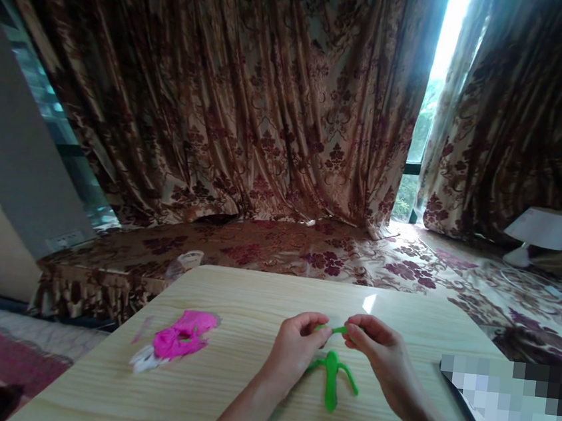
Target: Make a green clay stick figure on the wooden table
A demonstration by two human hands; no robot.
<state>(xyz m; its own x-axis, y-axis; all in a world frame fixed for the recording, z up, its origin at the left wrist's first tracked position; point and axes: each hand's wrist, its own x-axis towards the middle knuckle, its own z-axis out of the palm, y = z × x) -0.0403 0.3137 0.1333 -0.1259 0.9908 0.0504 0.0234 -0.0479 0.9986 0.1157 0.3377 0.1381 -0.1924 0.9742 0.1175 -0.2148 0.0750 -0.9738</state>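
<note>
Between my two hands stretches a thin green strip of modelling clay (338, 330). My left hand (301, 338) pinches one end between thumb and fingers, and my right hand (372, 339) pinches the other end the same way. Just below them on the table lies a green clay figure (331, 383), with a long rounded body and two thin arms, one on each side. My left hand partly covers the figure's left arm. At the left of the table is a crumpled bright pink wrapper (186, 336) with some white material (147, 359) by it.
The pale wood-grain table (252, 294) reaches forward to a ledge (277, 247) draped in floral cloth. A pixelated dark-edged object (505, 415) sits at the right. Behind are patterned curtains (272, 102) and a white lamp (540, 228).
</note>
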